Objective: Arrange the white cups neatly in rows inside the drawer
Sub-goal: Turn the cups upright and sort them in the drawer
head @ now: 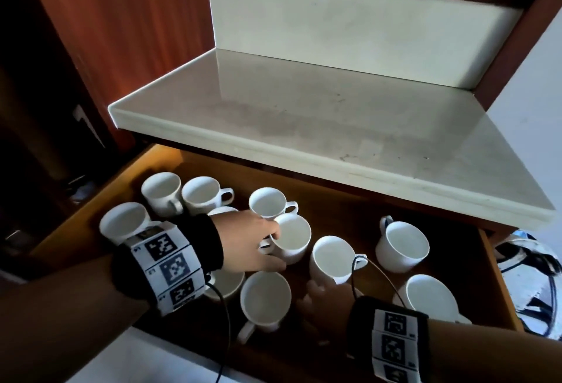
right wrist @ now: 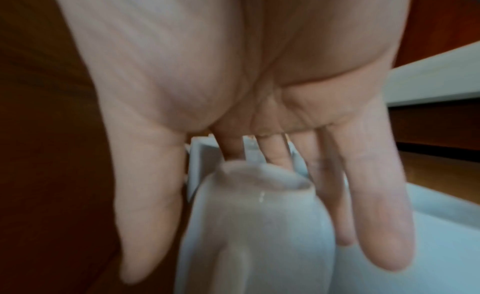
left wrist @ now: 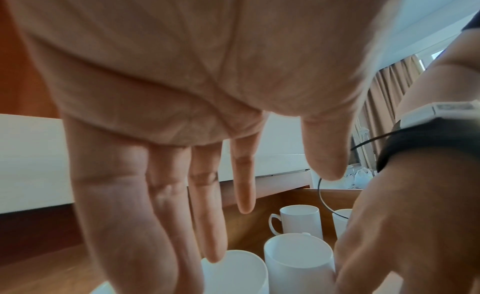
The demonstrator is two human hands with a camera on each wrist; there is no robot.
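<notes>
Several white cups stand scattered in the open wooden drawer. My left hand reaches over a middle cup; its straight fingers touch that cup's rim, with the thumb apart. My right hand is at the near side of the neighbouring cup. This cup lies blurred between thumb and straight fingers, and the fingers lie along its side. Other cups stand at the back left, the right and the front.
A pale stone counter overhangs the drawer's back. Red-brown cabinet panels rise at the left. Another cup sits partly under my left wrist. Dark cables lie on the floor to the right of the drawer.
</notes>
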